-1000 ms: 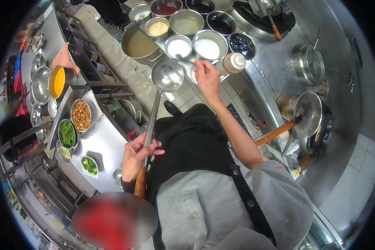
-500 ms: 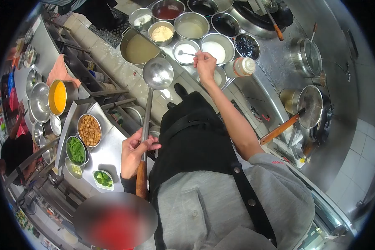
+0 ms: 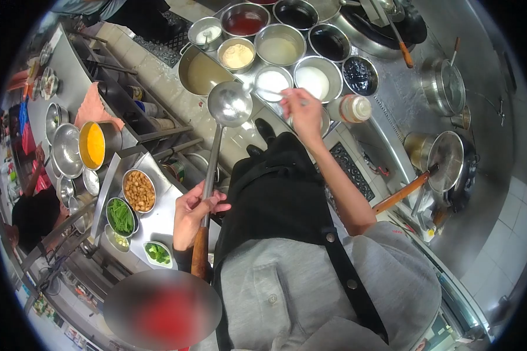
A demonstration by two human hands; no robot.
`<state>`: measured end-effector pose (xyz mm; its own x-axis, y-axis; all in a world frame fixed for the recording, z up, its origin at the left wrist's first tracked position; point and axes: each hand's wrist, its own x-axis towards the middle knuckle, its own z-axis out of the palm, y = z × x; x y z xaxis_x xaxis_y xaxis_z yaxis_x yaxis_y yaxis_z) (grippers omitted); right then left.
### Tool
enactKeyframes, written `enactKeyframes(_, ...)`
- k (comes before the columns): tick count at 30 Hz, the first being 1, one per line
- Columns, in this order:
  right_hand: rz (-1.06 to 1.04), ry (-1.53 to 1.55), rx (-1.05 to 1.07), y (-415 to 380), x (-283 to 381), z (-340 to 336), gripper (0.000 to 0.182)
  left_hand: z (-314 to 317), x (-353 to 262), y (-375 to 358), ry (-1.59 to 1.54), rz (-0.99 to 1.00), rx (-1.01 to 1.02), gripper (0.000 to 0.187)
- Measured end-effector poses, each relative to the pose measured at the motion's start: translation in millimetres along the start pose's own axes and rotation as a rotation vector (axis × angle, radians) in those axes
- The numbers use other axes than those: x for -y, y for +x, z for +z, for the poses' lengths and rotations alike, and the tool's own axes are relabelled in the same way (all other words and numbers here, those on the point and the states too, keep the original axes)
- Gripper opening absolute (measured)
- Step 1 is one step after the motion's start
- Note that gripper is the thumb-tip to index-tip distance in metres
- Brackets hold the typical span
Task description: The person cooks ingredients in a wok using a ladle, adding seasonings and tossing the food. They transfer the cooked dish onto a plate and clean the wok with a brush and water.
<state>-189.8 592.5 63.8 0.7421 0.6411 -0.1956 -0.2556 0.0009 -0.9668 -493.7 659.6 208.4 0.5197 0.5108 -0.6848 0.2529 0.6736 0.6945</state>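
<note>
My left hand (image 3: pixel 194 213) is closed round the long handle of a metal ladle (image 3: pixel 229 104), its wooden grip end below the fingers. The ladle's bowl faces up beside the pots, shiny inside. Between the fingers of my right hand (image 3: pixel 303 117) is a small spoon (image 3: pixel 268 91), blurred by motion. Its tip points left and lies right at the ladle's rim. Under the spoon stands a metal bowl of white powder (image 3: pixel 273 77). A pot of white liquid (image 3: pixel 318 79) is just behind my right hand, and a capped bottle (image 3: pixel 351 109) stands to its right.
Metal pots hold red sauce (image 3: pixel 246 23), dark liquid (image 3: pixel 329 42) and tan powder (image 3: pixel 238 55). On the left counter are browned cubes (image 3: pixel 139 191), cut greens (image 3: pixel 120 216) and a pot of orange liquid (image 3: pixel 92 145). A strainer (image 3: pixel 445 161) rests at right. Another person (image 3: pixel 32 219) stands far left.
My right hand has lifted the small spoon from the white powder and brought it left to the ladle's rim. The ladle stays in my left hand; the view has shifted slightly.
</note>
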Motion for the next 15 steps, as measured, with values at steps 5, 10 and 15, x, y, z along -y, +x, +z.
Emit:
enactKeyframes(5,-0.363,-0.455,0.03,58.2,0.2,55.6,0.021,4.6,-17.1,7.4,-0.015,0.02,-0.021,0.041)
enactKeyframes(10,-0.376,-0.61,0.035,159.8,-71.6,89.2,0.024,7.7,-21.9,9.7,-0.006,0.035,-0.064,0.041)
enactKeyframes(15,-0.229,-0.474,0.015,174.9,-87.8,95.6,0.025,8.6,-22.8,12.6,-0.06,0.033,-0.106,0.04)
